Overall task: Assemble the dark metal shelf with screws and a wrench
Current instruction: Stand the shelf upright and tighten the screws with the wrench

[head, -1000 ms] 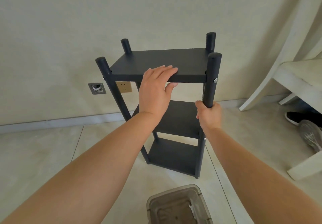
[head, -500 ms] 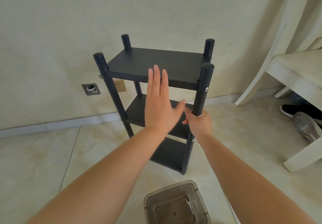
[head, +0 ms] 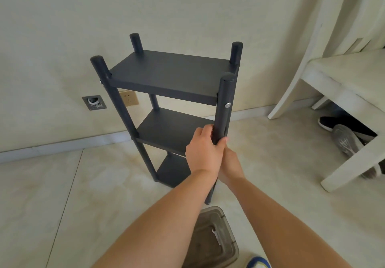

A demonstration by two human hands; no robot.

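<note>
- Dark metal shelf (head: 166, 74) stood upright on the floor (head: 62, 184), just in front of the wall (head: 62, 38), its four posts pointing up.
- Left hand (head: 203, 153) wrapped tight round the near right post (head: 225, 105), just under the top board of the shelf.
- Right hand (head: 230, 163) tucked just below and behind the left hand, on the same post; mostly hidden, so can't tell how tight its grip was.
- Post ran straight up and down, right through both grips.
- Shiny screw (head: 228, 105) sat on that post, above the hands, beside the top board.
- Clear box (head: 214, 240) lay on the floor near the shelf's foot, a small wrench (head: 216, 236) inside.
- Probably all built; left hand nearer the screw for checking.
</note>
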